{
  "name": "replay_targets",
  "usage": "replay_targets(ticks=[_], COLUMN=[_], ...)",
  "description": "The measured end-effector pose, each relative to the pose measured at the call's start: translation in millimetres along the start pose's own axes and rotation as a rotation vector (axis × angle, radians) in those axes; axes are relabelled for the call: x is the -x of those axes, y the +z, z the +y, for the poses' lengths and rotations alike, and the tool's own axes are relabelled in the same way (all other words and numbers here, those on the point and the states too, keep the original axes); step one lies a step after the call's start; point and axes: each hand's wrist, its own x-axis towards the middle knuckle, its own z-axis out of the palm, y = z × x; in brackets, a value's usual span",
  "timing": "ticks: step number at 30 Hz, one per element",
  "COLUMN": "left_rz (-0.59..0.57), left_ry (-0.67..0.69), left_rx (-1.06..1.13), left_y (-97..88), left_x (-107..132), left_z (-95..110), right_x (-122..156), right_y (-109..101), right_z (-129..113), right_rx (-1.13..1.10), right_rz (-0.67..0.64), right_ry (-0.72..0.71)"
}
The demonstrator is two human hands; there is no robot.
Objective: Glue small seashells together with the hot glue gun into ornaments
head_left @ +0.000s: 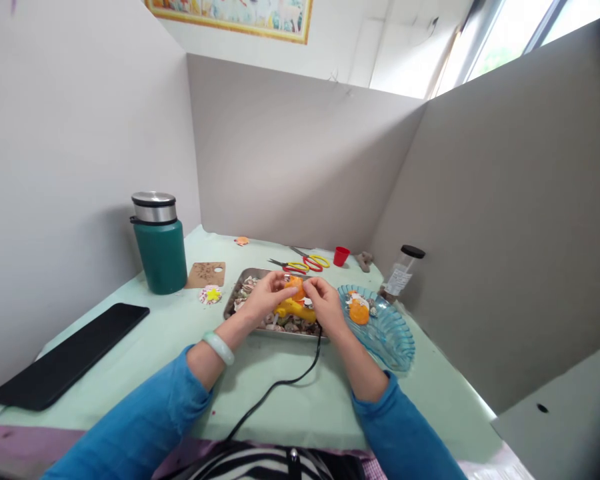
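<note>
An orange rounded piece [296,287], shell-like in look, is held up between my two hands over a metal tray [227,308] full of small seashells [247,285]. My left hand [266,298] grips its left side between thumb and fingers. On the right edge, my right hand [326,303] pinches it with thumb and forefinger. Below both hands a yellow glue gun [294,310] lies across the tray, and its black cord [275,385] runs toward me. Fine details of the piece are hidden by my fingers.
A blue glass plate [393,337] at right bears an orange-and-white shell piece [359,311]. Scissors [313,260], a red cup [341,256] and a clear jar [401,273] stand behind. At left are a green flask [160,250], a brown board [204,275] and a black slab [70,355].
</note>
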Motion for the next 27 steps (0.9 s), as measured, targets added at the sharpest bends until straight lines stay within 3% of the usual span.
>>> replay_targets(ticks=[10, 27], left_rz=[0.034, 0.151], left_ry=[0.006, 0.072], left_rx=[0.09, 0.116], left_y=[-3.3, -7.9], left_x=[0.6, -2.1], left_z=[2.2, 0.3], right_x=[4.0, 4.8], right_y=[1.3, 1.3], right_z=[-0.8, -4.1], right_rx=[0.103, 0.034], right_rz=[-0.113, -0.076], right_ry=[-0.009, 0.0])
